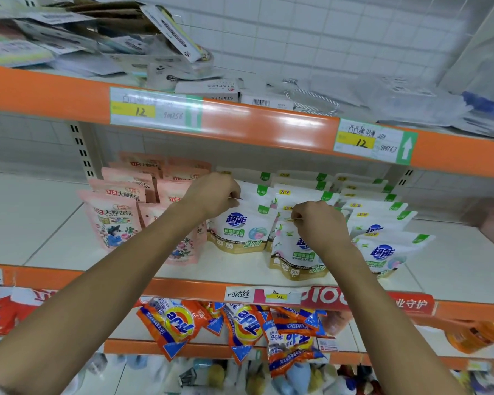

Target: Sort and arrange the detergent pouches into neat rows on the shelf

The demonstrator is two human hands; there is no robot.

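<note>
Shelving (268, 129) with orange edges fills the frame. Its middle shelf (40, 223) carries pink pouches (111, 220), centre left, and white pouches (240, 226), centre, upright in files. The left hand (211, 195) pinches a top edge in the left white file; the right hand (321, 223) pinches the next file's front pouch top, probably to square both.

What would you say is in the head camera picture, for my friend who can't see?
A person's left hand pinches the top of one white detergent pouch on a shop shelf, and the right hand pinches the neighbouring white pouch. Pink pouches stand in rows to their left; orange pouches lie jumbled on the lower shelf.
</note>
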